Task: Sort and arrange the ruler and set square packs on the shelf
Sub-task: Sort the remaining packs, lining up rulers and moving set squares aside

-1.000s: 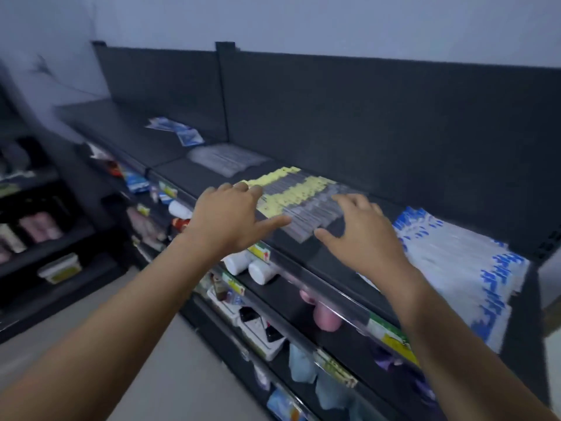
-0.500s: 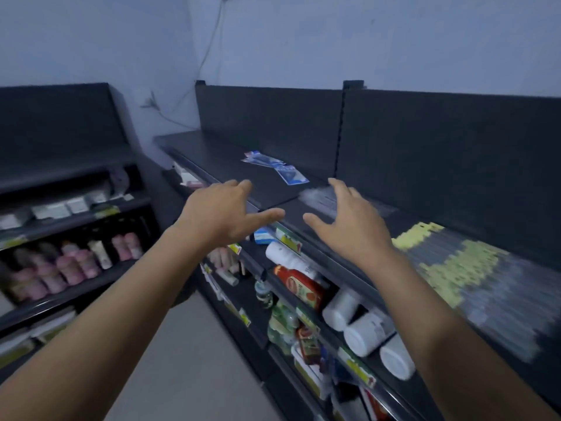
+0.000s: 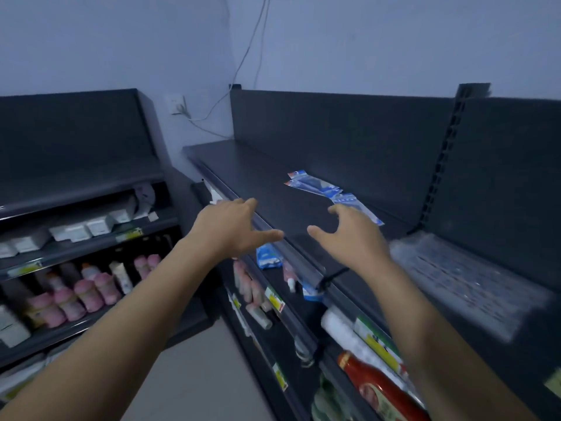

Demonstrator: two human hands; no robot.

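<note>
A few blue-and-white packs (image 3: 314, 186) lie loose on the dark top shelf (image 3: 243, 165), and one more blue pack (image 3: 361, 209) lies just beyond my right hand. My right hand (image 3: 349, 235) hovers over the shelf with fingers spread and relaxed, holding nothing. My left hand (image 3: 233, 227) is stretched out over the shelf's front edge, thumb pointing right, also empty. A blurred stack of clear packs (image 3: 455, 268) lies on the shelf to the right.
Lower shelves below hold white rolls (image 3: 343, 329), a red bottle (image 3: 373, 387) and small tubes. A second dark rack (image 3: 76, 183) on the left carries pink bottles (image 3: 82, 296) and white boxes. A wall socket with cables (image 3: 179, 106) sits in the corner.
My view has swung left along the shelf. The yellow-labelled and blue-printed pack stacks have left the frame, and both empty hands now reach toward the loose blue packs.
</note>
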